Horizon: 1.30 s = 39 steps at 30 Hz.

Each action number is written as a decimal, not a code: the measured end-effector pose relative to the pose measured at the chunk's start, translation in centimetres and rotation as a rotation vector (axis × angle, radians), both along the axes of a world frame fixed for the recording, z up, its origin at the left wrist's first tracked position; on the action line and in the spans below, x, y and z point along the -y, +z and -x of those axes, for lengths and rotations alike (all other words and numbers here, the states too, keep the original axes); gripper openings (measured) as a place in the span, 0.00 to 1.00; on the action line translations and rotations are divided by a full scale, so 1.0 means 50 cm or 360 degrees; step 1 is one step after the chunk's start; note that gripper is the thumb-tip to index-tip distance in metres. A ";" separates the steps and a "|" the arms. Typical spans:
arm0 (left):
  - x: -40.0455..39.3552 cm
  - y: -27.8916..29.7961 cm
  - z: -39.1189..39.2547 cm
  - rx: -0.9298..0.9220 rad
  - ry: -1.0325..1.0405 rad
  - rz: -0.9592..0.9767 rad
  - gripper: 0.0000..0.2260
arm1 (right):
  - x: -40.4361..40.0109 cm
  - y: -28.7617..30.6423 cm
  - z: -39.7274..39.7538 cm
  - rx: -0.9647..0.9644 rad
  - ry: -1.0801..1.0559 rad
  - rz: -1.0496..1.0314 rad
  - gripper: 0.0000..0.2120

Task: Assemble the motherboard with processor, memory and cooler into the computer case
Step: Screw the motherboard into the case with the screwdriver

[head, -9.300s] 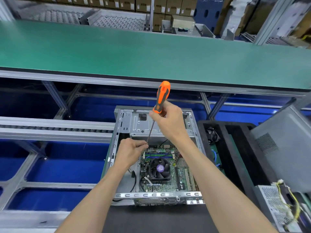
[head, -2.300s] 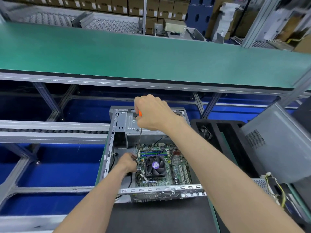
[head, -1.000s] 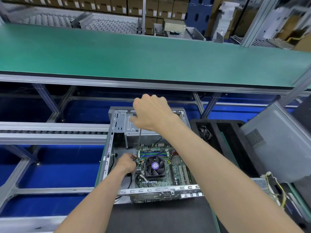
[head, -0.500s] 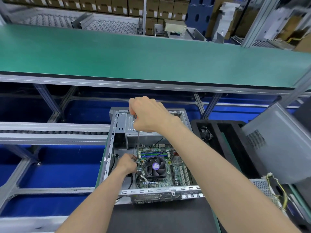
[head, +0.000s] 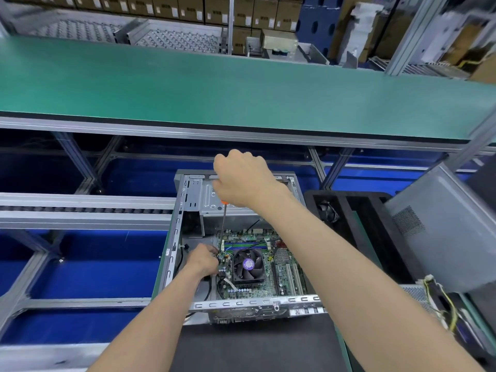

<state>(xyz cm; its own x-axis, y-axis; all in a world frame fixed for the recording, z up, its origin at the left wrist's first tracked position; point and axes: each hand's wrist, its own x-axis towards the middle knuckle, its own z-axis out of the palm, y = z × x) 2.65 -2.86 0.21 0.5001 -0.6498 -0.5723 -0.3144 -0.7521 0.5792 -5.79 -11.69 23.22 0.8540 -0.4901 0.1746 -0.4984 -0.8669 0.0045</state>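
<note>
An open metal computer case [head: 171, 245] lies on a black mat. Inside it sits the green motherboard [head: 284, 275] with a black fan cooler [head: 248, 265] and memory sticks [head: 240, 244]. My right hand [head: 241, 181] grips the orange handle of a screwdriver [head: 222, 224], which stands upright with its tip at the board's left edge. My left hand [head: 202, 260] is low inside the case, its fingertips at the shaft's tip. Whatever those fingertips pinch is hidden.
A green conveyor belt [head: 241, 89] runs across behind the case. A roller rail [head: 80, 208] lies to the left. A black foam tray [head: 370, 237] and a grey case side panel [head: 440, 224] stand to the right, and a power supply with wires [head: 432, 296] sits at lower right.
Over nine seconds the screwdriver has dropped from raised to upright on the board's left edge, and my left hand went down with its tip. In the last second both hands barely moved.
</note>
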 end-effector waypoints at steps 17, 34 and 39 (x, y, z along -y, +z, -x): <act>-0.001 -0.006 -0.002 -0.0013 -0.0036 -0.0018 0.27 | 0.003 -0.008 0.001 0.0022 0.0011 -0.0005 0.12; -0.001 -0.006 -0.001 -0.0026 -0.0021 -0.0027 0.26 | -0.004 -0.004 0.001 0.0064 0.0080 -0.0384 0.06; -0.001 -0.003 0.001 -0.0010 -0.0027 -0.0036 0.27 | -0.008 -0.015 -0.019 0.0039 -0.0046 0.0277 0.18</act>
<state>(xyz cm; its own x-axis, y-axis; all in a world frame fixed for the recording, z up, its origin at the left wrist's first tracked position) 2.62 -2.78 0.05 0.4856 -0.6449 -0.5902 -0.3237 -0.7598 0.5639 -4.83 -11.31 22.48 0.8343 -0.4751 0.2797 -0.5251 -0.8394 0.1404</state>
